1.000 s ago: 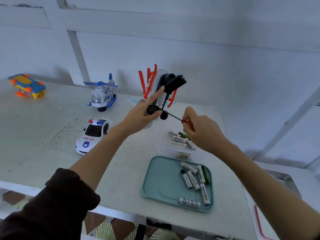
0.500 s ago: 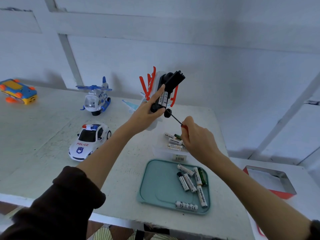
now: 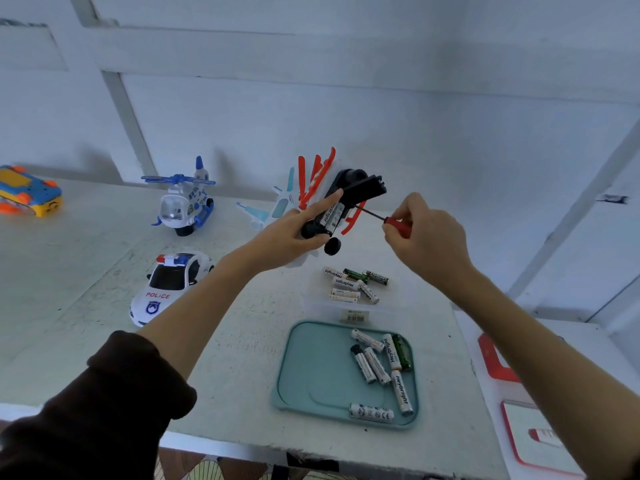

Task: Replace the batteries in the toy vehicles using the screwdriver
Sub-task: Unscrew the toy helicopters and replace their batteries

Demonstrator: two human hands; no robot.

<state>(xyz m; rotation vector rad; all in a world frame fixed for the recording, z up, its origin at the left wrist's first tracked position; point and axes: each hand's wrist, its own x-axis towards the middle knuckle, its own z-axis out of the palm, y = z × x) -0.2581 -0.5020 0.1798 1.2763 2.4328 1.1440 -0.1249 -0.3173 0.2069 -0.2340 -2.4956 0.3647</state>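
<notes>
Above the bench (image 3: pixel 86 271), mid-frame: upturned toy helicopter (image 3: pixel 341 202) clamped in the left hand (image 3: pixel 291 237) grip, batteries showing. Just right of it, screwdriver (image 3: pixel 381 218) pinched in the right hand (image 3: pixel 426 237), long axis slanting up-left, tip near the black battery cover (image 3: pixel 367 187)

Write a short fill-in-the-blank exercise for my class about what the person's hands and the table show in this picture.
1. The right hand holds a screwdriver with a ____ handle.
2. The left hand holds up a toy with a ____ showing in its underside.
3. The word on the white car is ____.
4. Loose batteries lie on a ____ tray.

Missing words: red; battery; POLICE; teal
</notes>
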